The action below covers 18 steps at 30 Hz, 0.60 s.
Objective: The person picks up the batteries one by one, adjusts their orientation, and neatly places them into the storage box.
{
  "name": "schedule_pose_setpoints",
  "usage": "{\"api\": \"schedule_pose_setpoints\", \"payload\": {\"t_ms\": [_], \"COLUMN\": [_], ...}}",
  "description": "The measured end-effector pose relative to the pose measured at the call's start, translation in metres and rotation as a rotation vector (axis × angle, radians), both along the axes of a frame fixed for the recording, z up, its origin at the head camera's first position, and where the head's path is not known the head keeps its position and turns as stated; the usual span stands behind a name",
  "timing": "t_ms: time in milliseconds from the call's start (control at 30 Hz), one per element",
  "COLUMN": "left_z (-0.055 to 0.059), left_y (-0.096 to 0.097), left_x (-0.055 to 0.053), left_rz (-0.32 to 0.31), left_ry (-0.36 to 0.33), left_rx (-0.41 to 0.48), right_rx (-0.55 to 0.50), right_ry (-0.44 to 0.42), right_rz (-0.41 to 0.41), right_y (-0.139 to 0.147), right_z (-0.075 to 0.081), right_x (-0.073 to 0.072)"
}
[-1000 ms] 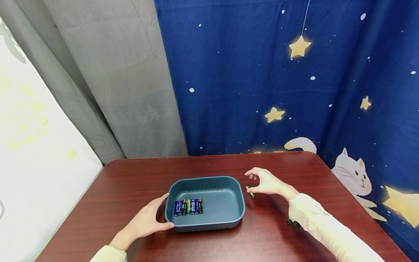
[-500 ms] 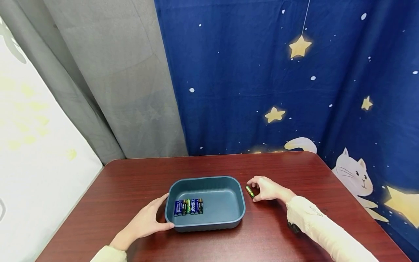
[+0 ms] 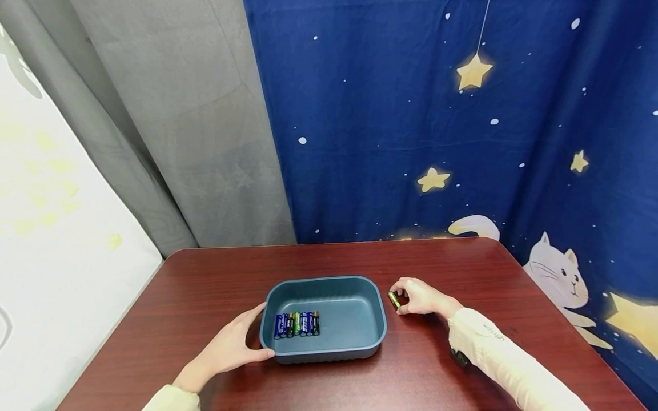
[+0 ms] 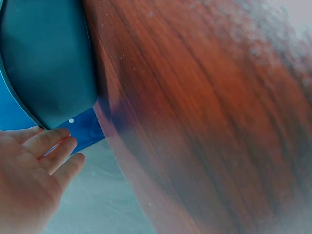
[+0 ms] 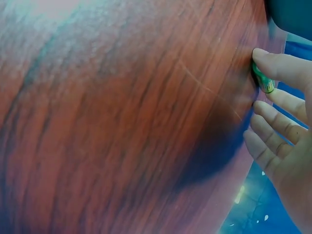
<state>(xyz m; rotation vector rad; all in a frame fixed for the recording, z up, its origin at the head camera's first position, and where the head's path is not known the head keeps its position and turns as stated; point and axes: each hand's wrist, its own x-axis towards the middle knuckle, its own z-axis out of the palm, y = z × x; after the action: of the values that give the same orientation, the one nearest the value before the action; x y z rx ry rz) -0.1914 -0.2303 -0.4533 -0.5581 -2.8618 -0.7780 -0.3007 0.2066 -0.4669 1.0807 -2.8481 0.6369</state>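
A blue-grey plastic bin (image 3: 349, 325) stands on the table. Along its left part, several blue, black and green batteries (image 3: 297, 324) lie side by side in a row. My left hand (image 3: 231, 348) spans the bin's left end, thumb by the front corner and fingertips by the back corner. In the left wrist view its fingers (image 4: 56, 153) are nearly straight against the bin's outer wall. To the right of the bin, my right hand (image 3: 422, 298) pinches a green battery (image 5: 265, 82) between thumb and index finger, close over the table. Its other fingers extend loosely.
The dark red wooden table (image 3: 216, 279) has rounded far corners. Behind it hang a grey curtain (image 3: 205, 142) and a blue star-patterned curtain (image 3: 380, 114). A white patterned sheet (image 3: 61, 228) borders the table on the left.
The right hand has come down around the green battery, its thumb shifting to the near end, and now pinches it. The left hand and the bin stay where they were.
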Motion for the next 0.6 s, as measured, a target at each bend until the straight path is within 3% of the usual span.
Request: {"api": "schedule_pose_setpoints", "payload": {"t_ms": [333, 600], "left_z": [0.0, -0.001], "left_y": [0.0, -0.001], "left_x": [-0.001, -0.001], "left_rz": [-0.008, -0.007], "left_ry": [0.007, 0.012], "left_rx": [0.003, -0.002], "right_rx": [-0.078, -0.18], "right_ry": [0.023, 0.073], "right_rz": [-0.041, -0.06], "right_y": [0.0, -0.001], "right_z": [-0.003, 0.016], "right_x": [0.001, 0.003]}}
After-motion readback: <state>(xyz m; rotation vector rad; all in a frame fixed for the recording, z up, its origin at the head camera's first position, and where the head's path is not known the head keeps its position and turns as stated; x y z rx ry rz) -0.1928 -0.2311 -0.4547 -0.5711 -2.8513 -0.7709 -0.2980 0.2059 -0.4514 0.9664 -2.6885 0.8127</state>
